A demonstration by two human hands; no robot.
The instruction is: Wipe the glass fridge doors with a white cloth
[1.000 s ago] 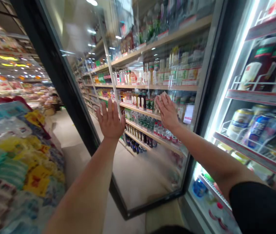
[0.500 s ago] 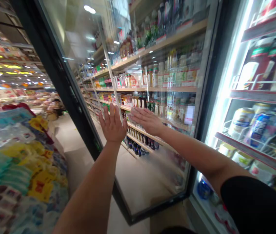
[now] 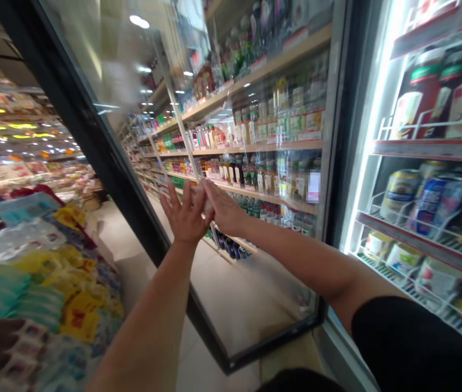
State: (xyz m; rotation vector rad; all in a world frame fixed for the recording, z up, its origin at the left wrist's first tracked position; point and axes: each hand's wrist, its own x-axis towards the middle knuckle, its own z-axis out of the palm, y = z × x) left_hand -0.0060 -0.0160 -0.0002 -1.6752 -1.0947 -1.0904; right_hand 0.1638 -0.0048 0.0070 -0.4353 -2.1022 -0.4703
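A black-framed glass door [image 3: 255,288] of a lit drinks fridge stands ajar in front of me. My left hand [image 3: 185,212] is raised at the glass with its fingers spread, near the door's left edge. Just right of it, my right hand [image 3: 225,209] is stretched out flat and slanting left, its fingertips close to or touching the left hand. Neither hand holds anything. Whether the palms press on the glass I cannot tell.
Right of the door, the fridge shelves [image 3: 431,147] carry bottles and cans [image 3: 402,193] behind wire rails. Packaged goods [image 3: 79,316] are piled at the left beside the floor aisle [image 3: 127,239]. Shelves of bottles [image 3: 296,122] show in the glass.
My right hand has moved left and slightly down, up to my left hand. The left hand stays spread, its fingers a little more bent. The view has shifted slightly to the right.
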